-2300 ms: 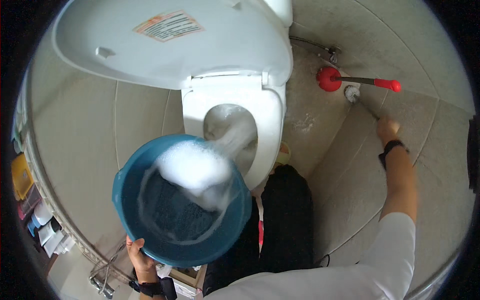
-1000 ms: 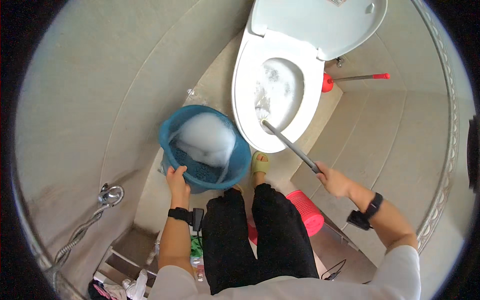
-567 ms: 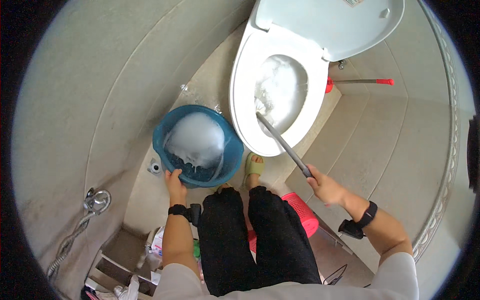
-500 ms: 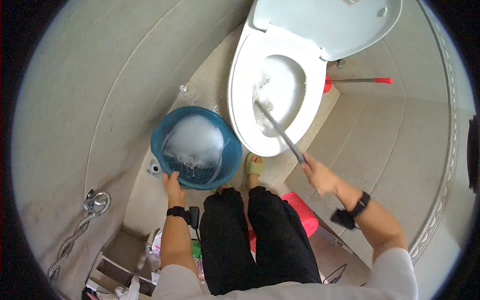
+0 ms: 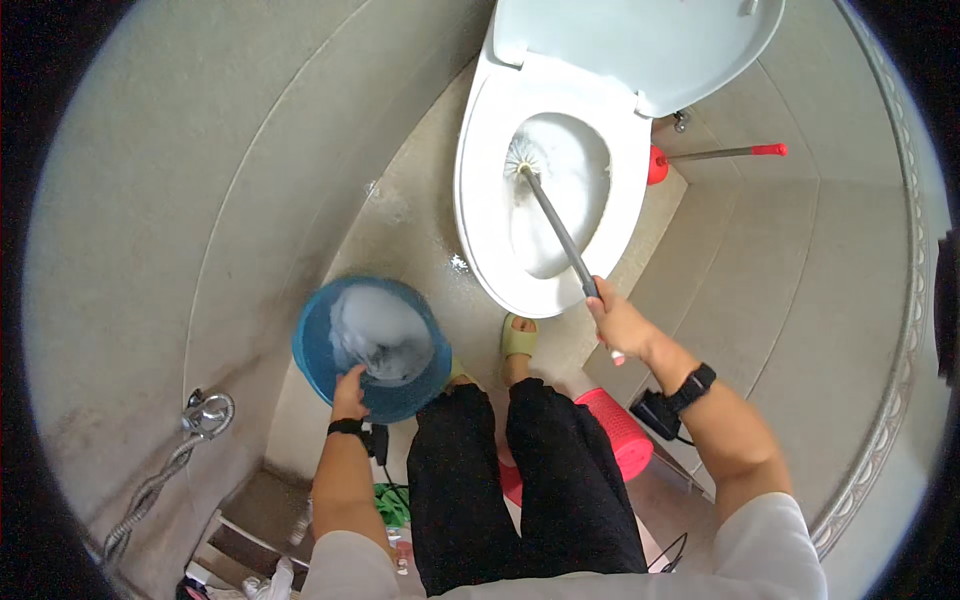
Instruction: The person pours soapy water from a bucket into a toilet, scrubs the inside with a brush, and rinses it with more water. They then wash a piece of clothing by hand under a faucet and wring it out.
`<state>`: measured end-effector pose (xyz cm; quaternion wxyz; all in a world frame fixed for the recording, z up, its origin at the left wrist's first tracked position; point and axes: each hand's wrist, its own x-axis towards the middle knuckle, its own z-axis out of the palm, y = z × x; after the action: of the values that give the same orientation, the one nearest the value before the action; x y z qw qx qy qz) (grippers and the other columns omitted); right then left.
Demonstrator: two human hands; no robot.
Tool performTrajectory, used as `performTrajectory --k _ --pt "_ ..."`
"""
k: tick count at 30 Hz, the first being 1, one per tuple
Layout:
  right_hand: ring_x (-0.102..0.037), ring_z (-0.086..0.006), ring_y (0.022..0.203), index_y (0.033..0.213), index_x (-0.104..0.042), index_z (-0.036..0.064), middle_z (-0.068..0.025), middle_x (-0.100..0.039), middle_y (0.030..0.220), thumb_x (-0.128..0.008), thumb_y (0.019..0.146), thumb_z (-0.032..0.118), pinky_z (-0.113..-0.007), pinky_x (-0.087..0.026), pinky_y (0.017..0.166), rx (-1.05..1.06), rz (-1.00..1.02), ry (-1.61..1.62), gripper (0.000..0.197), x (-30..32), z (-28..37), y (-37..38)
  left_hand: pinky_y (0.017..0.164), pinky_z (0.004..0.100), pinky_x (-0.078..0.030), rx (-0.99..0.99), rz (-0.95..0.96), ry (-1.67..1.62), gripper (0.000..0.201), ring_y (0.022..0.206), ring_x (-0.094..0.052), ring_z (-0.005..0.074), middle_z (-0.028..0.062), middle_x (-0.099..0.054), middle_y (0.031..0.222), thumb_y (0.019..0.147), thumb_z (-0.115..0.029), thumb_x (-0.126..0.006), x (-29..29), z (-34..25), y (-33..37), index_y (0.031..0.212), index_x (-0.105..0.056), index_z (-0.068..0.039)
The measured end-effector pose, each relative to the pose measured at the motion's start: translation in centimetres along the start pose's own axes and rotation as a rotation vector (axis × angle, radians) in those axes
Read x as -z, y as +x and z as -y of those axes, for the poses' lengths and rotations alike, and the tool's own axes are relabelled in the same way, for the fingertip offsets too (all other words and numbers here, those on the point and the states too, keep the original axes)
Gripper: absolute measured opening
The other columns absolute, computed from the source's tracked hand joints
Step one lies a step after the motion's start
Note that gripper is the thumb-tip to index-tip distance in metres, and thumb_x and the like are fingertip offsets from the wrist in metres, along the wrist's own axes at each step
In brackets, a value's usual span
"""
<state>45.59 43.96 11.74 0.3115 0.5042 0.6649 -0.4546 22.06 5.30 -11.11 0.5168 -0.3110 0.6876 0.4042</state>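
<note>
Closed around the grey handle of a toilet brush [image 5: 558, 232] is my right hand [image 5: 622, 325]. The brush slants down to the left, and its pale bristle head lies inside the bowl of the white toilet [image 5: 482, 225], against the left inner wall. My left hand [image 5: 350, 395] grips the near rim of a round blue basin [image 5: 312, 335], with fingers over the inner side. White foam [image 5: 378, 318] and water are in the basin, which is on the left near my feet.
The toilet lid [image 5: 640, 45] is raised. A second red-ended brush [image 5: 715, 154] stands in a red holder beside the toilet. A pink perforated basket [image 5: 615, 435] is by my right leg. A shower hose [image 5: 150, 490] hangs at the left wall. Foam spots lie on the wet floor.
The basin has moved nearer to me and slightly left, away from the toilet, with my left hand on its rim. The brush head has shifted farther up the bowl.
</note>
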Motion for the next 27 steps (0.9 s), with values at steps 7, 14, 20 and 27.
performTrajectory --k 7,14,20,27 --pt "-0.058 -0.0379 0.081 0.124 -0.033 0.0001 -0.0259 -0.058 0.087 -0.038 0.092 0.023 -0.044 -0.046 0.071 -0.241 0.255 -0.014 0.040 -0.2 1.7 -9.3 0.103 0.0471 -0.023 -1.023 0.010 0.889 0.077 0.129 -0.024 0.0345 0.0203 -0.026 0.139 0.073 -0.026 -0.063 -13.8 -7.3 -13.7 0.137 -0.024 -0.007" --pt "-0.054 -0.0253 0.057 0.119 -0.039 0.0010 -0.0174 -0.054 0.074 -0.038 0.089 0.023 -0.039 -0.046 0.051 -0.137 0.012 0.250 0.037 2.5 3.0 -0.7 0.095 0.0683 -0.014 -1.001 0.191 1.153 0.078 0.133 -0.017 0.0318 0.0167 -0.014 0.144 0.074 -0.035 -0.060 -25.2 -7.0 -28.1 0.139 -0.020 -0.019" --pt "-0.049 -0.0178 0.046 0.113 -0.038 -0.0034 -0.0082 -0.049 0.063 -0.035 0.092 0.024 -0.032 -0.042 0.040 0.203 0.082 0.019 0.035 -2.1 -3.3 -4.1 0.097 0.0649 -0.017 -0.824 0.134 1.026 0.074 0.132 -0.019 0.0322 0.0154 -0.017 0.144 0.074 -0.036 -0.061 -19.2 -4.5 -27.4 0.137 -0.026 -0.017" --pt "-0.047 -0.0180 0.044 0.126 -0.032 0.0053 -0.0033 -0.047 0.061 -0.035 0.091 0.023 -0.035 -0.041 0.039 -0.008 0.108 0.405 0.039 0.0 3.8 -1.3 0.099 0.0554 -0.024 -0.780 0.134 0.995 0.064 0.128 -0.029 0.0337 0.0167 -0.026 0.141 0.075 -0.035 -0.061 -16.5 -2.6 -28.1 0.130 -0.037 -0.014"
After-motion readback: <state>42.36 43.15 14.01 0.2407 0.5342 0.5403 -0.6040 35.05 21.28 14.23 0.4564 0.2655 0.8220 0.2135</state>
